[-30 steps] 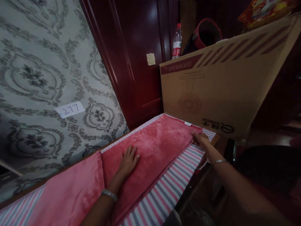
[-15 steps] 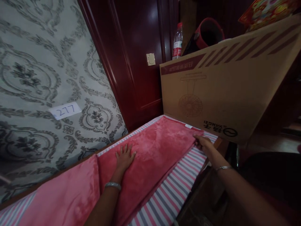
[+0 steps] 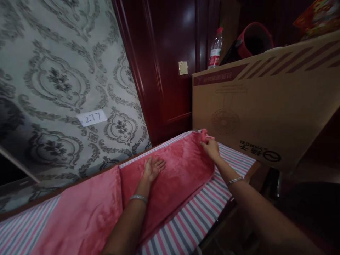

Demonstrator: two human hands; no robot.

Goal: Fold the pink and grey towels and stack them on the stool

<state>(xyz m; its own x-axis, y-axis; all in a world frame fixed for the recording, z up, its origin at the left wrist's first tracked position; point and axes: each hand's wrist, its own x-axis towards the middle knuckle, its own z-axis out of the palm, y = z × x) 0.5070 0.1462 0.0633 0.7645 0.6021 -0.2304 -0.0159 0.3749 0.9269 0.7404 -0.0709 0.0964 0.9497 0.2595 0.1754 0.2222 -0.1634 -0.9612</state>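
Note:
A red plush blanket (image 3: 183, 173), partly folded, lies along a striped cloth (image 3: 196, 216). My right hand (image 3: 211, 148) is closed on the blanket's far end and lifts its edge, which bunches up above the fingers. My left hand (image 3: 154, 168) rests at the middle of the blanket, palm turned up, fingers stretched out and nothing in it. A lighter pink folded section (image 3: 87, 209) of plush lies at the near left, beside my left forearm.
Beyond the blanket stands a big cardboard box (image 3: 255, 102), with a plastic bottle (image 3: 215, 49) and a red-rimmed round object (image 3: 256, 39) at its top edge. Patterned wallpaper with a paper label (image 3: 92, 117) is on the left, and a dark red panel (image 3: 170, 95) rises behind.
My right hand has moved left and raised the blanket's far edge, baring more striped cloth. My left hand has turned from palm down to palm up. The view has shifted slightly left.

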